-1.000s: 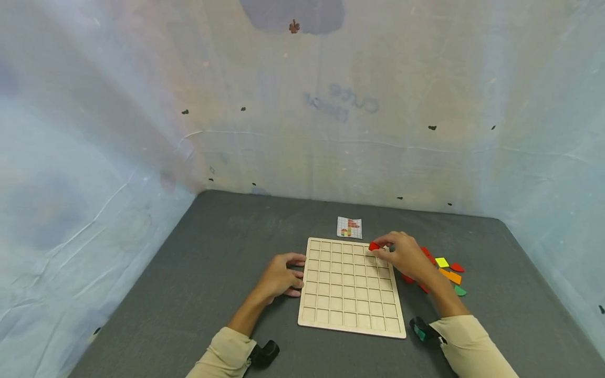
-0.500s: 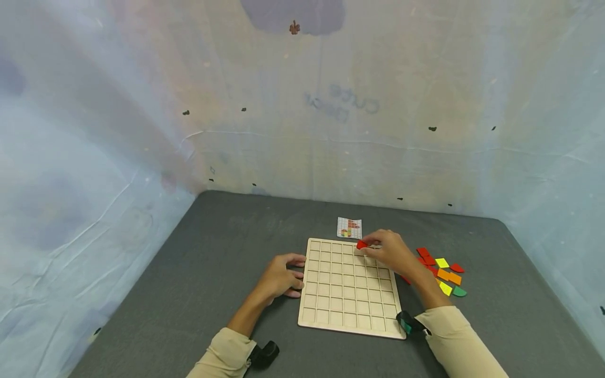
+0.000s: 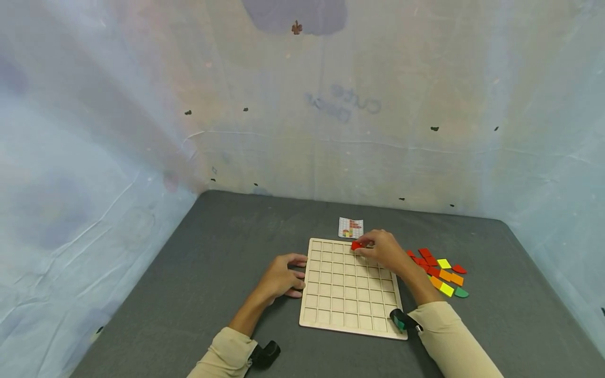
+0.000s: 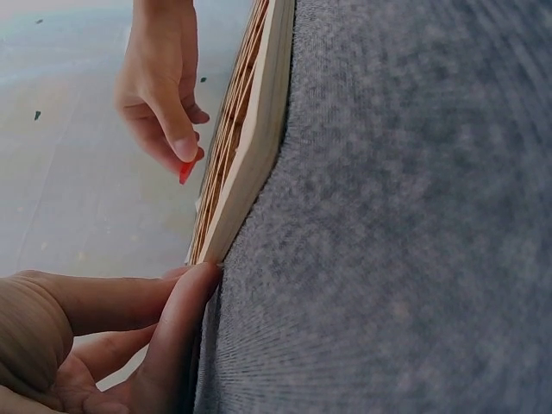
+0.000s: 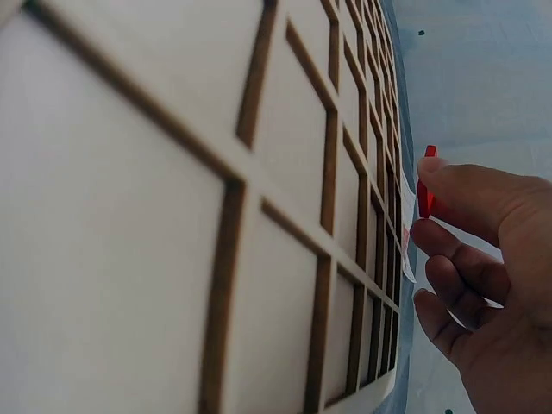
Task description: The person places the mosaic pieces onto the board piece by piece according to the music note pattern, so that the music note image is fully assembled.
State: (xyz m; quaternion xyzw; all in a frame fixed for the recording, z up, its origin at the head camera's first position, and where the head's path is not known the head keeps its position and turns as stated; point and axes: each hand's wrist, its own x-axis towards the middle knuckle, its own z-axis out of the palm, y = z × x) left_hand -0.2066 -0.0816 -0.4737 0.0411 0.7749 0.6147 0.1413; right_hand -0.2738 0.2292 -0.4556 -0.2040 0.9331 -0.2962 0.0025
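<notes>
Thumb and fingers of our right hand (image 3: 384,251) pinch a small red piece (image 3: 356,245) by its side. The tips of the thumb and first finger are closed on it, and the other fingers are bent a little. The piece is up in the air by the far edge of the wooden board (image 3: 337,303). The right wrist view shows it from its thin side, apart from the board, with its face about level with it.

Our left hand (image 3: 280,275) is at the board's left side. Its fingers are loose and a bit spread, with tips touching the edge. It has no piece, and we cannot tell how hard it presses.

Just past the far edge lies a little card (image 3: 351,228) with a colored picture on a grid. The marks are too small for us to count its squares well. Off to the right, other flat pieces lie on the gray table (image 3: 236,236): more red pieces (image 3: 433,271), some orange pieces (image 3: 457,279), yellow pieces (image 3: 446,289) and a green piece (image 3: 461,293).

We think the step in hand is bringing the red piece to a square in the far row. We see no piece in the squares that show, so we guess the work is near its start. The next move seems to call for lining the piece up with its square, using the card to check, then lowering it flat and letting go. Our left hand should hold the board firm.
</notes>
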